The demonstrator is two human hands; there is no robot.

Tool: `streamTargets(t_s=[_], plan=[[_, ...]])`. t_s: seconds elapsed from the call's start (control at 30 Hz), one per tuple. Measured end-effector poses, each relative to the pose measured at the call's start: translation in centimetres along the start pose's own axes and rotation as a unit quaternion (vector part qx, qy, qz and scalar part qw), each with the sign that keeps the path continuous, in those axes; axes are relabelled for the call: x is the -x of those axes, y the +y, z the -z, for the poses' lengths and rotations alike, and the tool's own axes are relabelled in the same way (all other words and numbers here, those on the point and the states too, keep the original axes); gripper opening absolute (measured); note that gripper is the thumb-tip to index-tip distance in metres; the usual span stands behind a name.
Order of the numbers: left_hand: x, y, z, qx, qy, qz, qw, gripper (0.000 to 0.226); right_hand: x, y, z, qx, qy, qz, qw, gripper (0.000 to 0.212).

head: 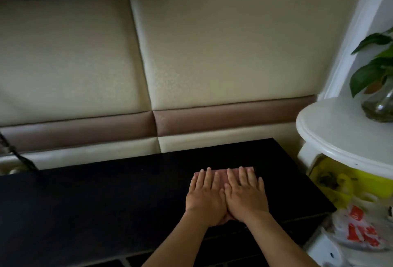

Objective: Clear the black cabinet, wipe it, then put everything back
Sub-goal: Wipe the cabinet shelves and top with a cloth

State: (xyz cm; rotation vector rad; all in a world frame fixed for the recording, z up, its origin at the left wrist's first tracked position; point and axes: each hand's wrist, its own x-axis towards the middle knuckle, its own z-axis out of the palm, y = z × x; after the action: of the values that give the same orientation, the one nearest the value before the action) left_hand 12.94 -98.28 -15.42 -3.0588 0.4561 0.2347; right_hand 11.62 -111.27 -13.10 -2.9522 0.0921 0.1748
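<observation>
Under the two flat palms lies a pinkish cloth (221, 172), only its far edge showing past the fingertips (241, 169) — the left hand (204, 199) and right hand (247, 197) sit side by side, touching, fingers straight and pressed down on it, gripping nothing. It rests on the black cabinet (106, 203), whose dark top runs on well to the left of the hands, so this looks like the wiping step. Next, I judge, comes an even push from under the hands toward that long stretch on their left — keeping the cloth flat.
</observation>
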Motion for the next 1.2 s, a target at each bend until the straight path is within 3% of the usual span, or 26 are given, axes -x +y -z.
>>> streamTargets(t_s=[0.27, 0.47, 0.7, 0.97, 1.2], plan=[[6.5, -11.6, -0.8, 0.027, 0.017, 0.078, 0.996, 0.066, 1.3, -12.5, -2.0, 0.000, -0.031, 0.074, 0.997, 0.061], [8.0, -18.7, -2.6, 0.027, 0.015, 0.112, 0.993, 0.068, 1.0, -19.2, -3.2, 0.002, -0.037, 0.119, 0.992, 0.062], [5.0, -23.3, -3.0, 0.017, 0.021, 0.121, 0.992, 0.074, -2.4, -22.5, -3.2, -0.003, -0.034, 0.127, 0.991, 0.060], [1.1, -25.6, 0.3, 0.066, 0.045, 0.144, 0.986, 0.061, -8.2, -24.8, -3.4, -0.005, -0.026, 0.114, 0.993, 0.059], [-1.8, -27.3, 0.5, 0.072, 0.047, 0.131, 0.988, 0.063, -11.3, -25.7, -3.3, 0.004, -0.022, 0.102, 0.995, 0.058]])
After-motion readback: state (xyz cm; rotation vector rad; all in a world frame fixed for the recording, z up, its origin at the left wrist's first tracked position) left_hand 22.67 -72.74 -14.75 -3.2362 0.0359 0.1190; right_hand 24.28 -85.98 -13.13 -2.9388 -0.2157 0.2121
